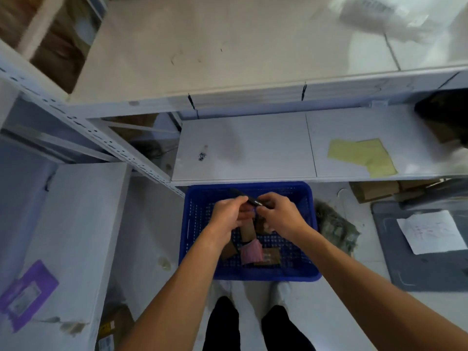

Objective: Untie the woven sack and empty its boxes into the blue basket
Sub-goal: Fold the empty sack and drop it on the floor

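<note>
Blue perforated basket (310,224); black pen (247,197); pink box (250,252); yellow paper (362,155).
</note>
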The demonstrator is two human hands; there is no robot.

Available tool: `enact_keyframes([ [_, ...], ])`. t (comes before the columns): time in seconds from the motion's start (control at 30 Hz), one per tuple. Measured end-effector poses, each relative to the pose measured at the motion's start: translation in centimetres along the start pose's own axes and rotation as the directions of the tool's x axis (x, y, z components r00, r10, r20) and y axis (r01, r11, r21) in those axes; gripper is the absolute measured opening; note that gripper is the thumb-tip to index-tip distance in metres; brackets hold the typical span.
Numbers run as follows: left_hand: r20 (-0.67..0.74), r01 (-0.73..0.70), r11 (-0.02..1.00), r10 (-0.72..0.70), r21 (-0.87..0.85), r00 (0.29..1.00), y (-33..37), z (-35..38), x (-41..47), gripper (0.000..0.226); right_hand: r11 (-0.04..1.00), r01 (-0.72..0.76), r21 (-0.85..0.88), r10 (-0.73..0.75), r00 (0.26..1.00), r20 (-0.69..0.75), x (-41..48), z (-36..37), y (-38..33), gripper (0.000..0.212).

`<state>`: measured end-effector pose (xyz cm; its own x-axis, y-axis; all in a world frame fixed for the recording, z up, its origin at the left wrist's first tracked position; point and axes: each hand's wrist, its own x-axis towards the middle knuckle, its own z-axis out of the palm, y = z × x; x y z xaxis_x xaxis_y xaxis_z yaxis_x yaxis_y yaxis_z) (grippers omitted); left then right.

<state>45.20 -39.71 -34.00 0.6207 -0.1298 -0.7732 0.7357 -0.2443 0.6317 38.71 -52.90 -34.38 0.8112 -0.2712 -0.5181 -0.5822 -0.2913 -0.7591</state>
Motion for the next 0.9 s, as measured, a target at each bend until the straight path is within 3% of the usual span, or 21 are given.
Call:
enact_keyframes([
  [0.17,0.019,0.028,1.0,-0.028,-0.009,0.999,-1.3,-0.1,9.7,0.022,0.961,0.098,-0.257,-0.124,0.988,-0.089,7.5,2.3,3.6,0.017],
  [0.43,0.062,0.043,0.999,-0.041,-0.028,0.997,-4.0,0.4,25.9,0.015,0.891,0.138,-0.433,-0.215,0.967,-0.135,21.9,7.0,11.3,0.023],
  [0.63,0.096,0.058,0.997,-0.053,-0.046,0.994,-5.4,1.1,35.6,0.017,0.727,0.2,-0.657,-0.328,0.942,-0.076,30.4,9.0,15.7,0.029],
  [0.9,0.223,0.059,0.998,-0.051,-0.029,0.973,-5.0,2.7,41.2,0.029,0.668,0.192,-0.719,-0.398,0.908,-0.127,37.3,8.3,18.8,0.027],
])
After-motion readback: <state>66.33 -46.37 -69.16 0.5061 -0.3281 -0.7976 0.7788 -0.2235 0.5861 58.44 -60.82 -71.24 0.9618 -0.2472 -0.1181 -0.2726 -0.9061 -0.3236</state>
